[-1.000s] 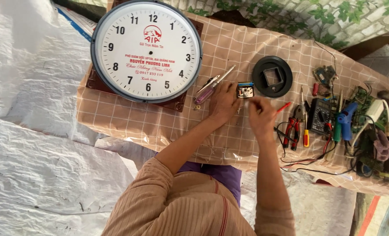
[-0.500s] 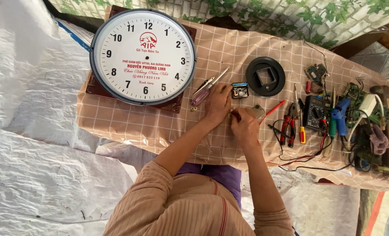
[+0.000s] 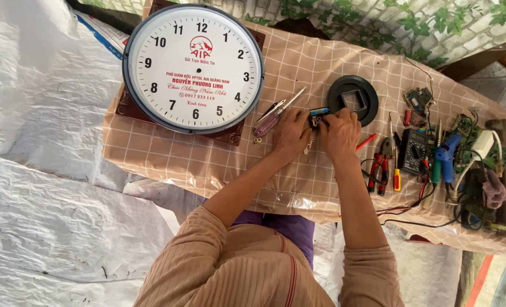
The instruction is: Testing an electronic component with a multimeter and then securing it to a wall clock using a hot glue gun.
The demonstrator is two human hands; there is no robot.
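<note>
Both hands [image 3: 315, 132] pinch small clock movement [image 3: 318, 115] — black, blue-topped.

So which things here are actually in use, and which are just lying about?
In use:
- small clock movement, held between left hand and right hand

Lying about:
- wall clock
- black ring
- screwdrivers beside the left hand
- red pliers
- multimeter
- blue tool
- circuit boards
</note>
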